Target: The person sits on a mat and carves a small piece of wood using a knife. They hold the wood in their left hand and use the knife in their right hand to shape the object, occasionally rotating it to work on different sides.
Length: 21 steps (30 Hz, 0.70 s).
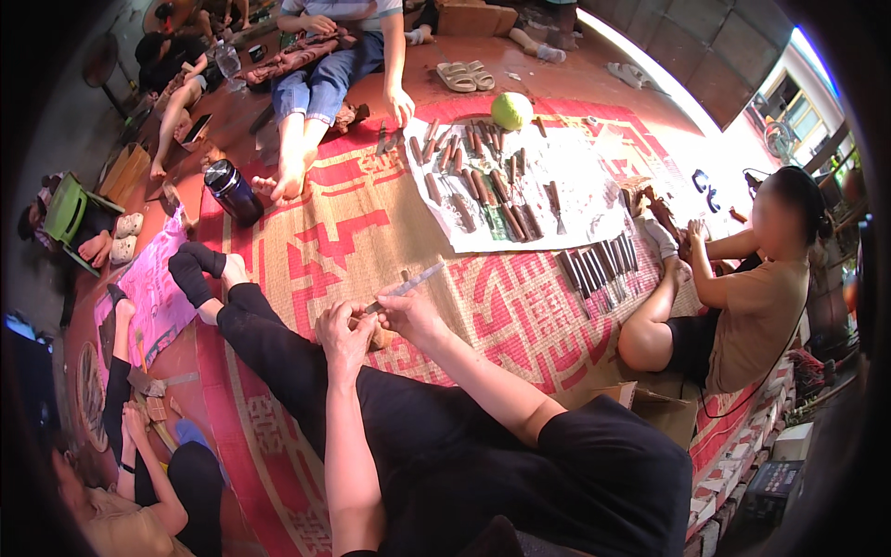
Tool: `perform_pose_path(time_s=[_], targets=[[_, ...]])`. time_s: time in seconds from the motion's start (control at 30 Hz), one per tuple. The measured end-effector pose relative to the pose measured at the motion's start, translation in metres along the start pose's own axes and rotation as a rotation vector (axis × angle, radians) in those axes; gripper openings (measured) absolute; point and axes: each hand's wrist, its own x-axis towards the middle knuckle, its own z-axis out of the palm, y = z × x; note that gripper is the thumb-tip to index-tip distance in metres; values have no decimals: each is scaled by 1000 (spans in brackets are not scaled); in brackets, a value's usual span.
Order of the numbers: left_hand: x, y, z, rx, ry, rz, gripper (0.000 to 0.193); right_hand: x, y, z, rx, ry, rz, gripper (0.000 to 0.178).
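My two hands are close together over my lap. My right hand (413, 316) is closed on a flat, narrow metal strip (429, 273) that looks like a steel ruler, its far end pointing up and right. My left hand (343, 334) is curled, fingers and thumb pinched near the strip's lower end. Partly hidden beneath the fingers is a small brown piece (380, 338), apparently wood, against the left hand. A brown nub (405, 276) shows just behind the strip.
A white sheet (501, 243) with many wooden-handled carving tools and a green ball-like object (511, 111) lies ahead. Right of it, a row of chisels (599, 271) rests on the red patterned mat (348, 232). A dark bottle (232, 193) stands left. Co-workers sit around.
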Motion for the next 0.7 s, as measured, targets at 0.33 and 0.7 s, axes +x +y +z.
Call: perform_pose_path(time_s=[0.33,0.7], targets=[[-3,0,-3,11,-29,15,12,-13,-10,0,-124,-11,0,9],[-5,-8,0,7,-36,28,9,-12,-13,1,-165,-5,10,8]])
